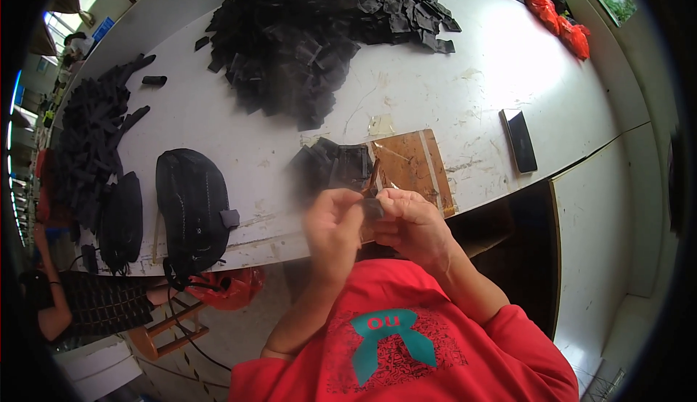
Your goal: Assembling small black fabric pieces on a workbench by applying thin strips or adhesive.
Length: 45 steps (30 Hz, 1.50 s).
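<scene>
Close to the table's front edge, a small black fabric piece (372, 209) is pinched between both hands. My left hand (332, 222) grips its left side, fingers closed and somewhat blurred. On the other side, my right hand (412, 220) holds it between thumb and fingertips. Beneath and just beyond the hands lies a brown wooden board (408, 157) with strips of tape on it. A small heap of black fabric pieces (334, 164) rests against the board's left edge. A thin brown object (372, 175) sticks up behind my fingers; its kind is unclear.
A large mound of black fabric pieces (305, 35) covers the far middle of the white table (254, 177). To the left are black strips (91, 137) and a black bag (190, 210). A phone (518, 141) and red plastic bags (555, 25) lie right. Another person (80, 304) sits at left.
</scene>
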{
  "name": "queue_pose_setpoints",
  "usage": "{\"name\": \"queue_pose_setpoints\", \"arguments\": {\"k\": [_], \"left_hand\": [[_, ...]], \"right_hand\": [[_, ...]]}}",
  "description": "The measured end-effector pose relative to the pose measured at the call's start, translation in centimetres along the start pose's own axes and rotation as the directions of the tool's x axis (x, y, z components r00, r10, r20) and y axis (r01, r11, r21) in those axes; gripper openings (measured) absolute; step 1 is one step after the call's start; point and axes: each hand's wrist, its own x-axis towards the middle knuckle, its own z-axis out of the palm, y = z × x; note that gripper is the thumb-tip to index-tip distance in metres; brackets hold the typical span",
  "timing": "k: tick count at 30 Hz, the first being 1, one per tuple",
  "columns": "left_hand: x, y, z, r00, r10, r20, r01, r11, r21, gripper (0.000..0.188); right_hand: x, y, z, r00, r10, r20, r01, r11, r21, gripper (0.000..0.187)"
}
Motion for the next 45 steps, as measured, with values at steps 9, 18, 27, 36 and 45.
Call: {"name": "queue_pose_setpoints", "arguments": {"k": [9,18,27,36,45], "left_hand": [[3.3,5.9,-0.9,0.736,-0.096,0.67,0.668,0.263,-0.696,0.015],[3.9,2.7,0.2,0.933,-0.212,0.292,0.331,0.824,-0.461,0.022],[4.0,4.0,0.7,0.915,0.359,0.182,-0.332,0.929,-0.165,0.007],[2.9,4.3,0.8,0.991,0.104,0.084,-0.018,0.726,-0.687,0.01],[3.7,3.4,0.6,0.97,0.205,0.13,-0.147,0.923,-0.357,0.013]], "right_hand": [[0.4,-6.6,5.2,0.924,-0.271,0.269,0.376,0.526,-0.763,0.026],[2.8,-4.0,0.0,0.929,-0.301,0.214,0.349,0.528,-0.774,0.033],[1.0,-2.9,2.3,0.508,-0.674,0.536,0.55,-0.224,-0.804,0.035],[1.9,-3.3,2.0,0.288,-0.658,0.695,0.501,-0.515,-0.696,0.021],[1.6,-3.4,1.8,0.413,-0.564,0.715,0.448,-0.558,-0.699,0.019]]}}
